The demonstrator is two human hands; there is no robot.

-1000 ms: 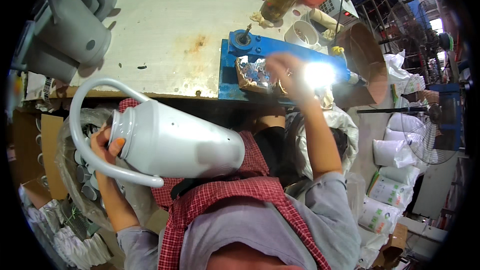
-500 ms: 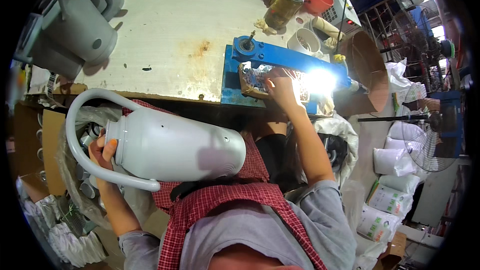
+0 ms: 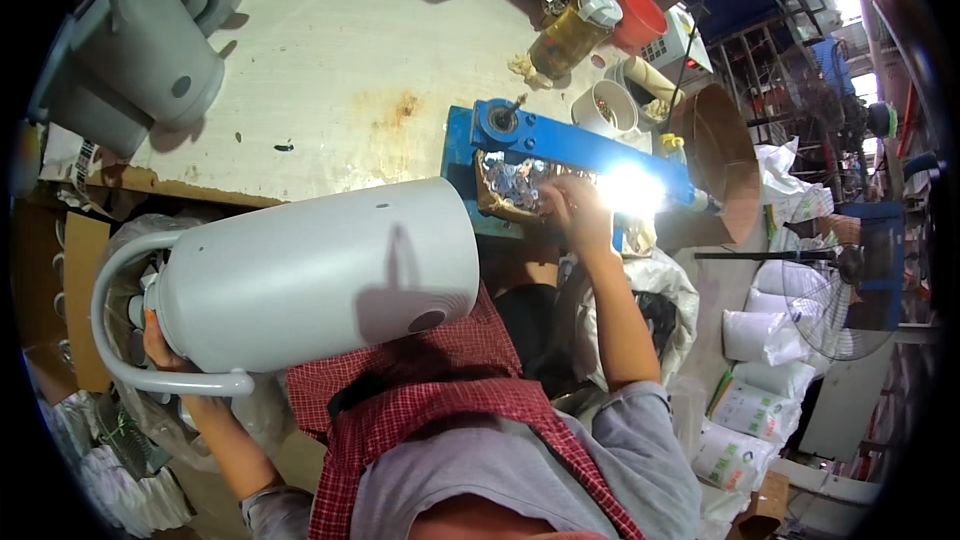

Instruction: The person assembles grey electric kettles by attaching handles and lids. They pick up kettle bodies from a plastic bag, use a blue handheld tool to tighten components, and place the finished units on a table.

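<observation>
A large grey jug lies on its side across my lap, its wide base pointing right toward the bench. Its curved loop handle is at the left. My left hand grips the jug by its narrow neck end, partly hidden behind it. My right hand is at the near edge of a shallow box of small parts, under the blue arm of a bench fixture. Its thumb and fingertips are drawn together; anything between them is too small to make out.
Several grey jugs stand at the bench's left. A bright lamp glows beside the fixture. Behind it are a white cup, a jar of yellowish liquid and a red container. White sacks and a fan stand right.
The jug has swung up at its base end and rolled, bringing a dark round spot into view. My right hand has drawn back slightly from the middle of the parts box.
</observation>
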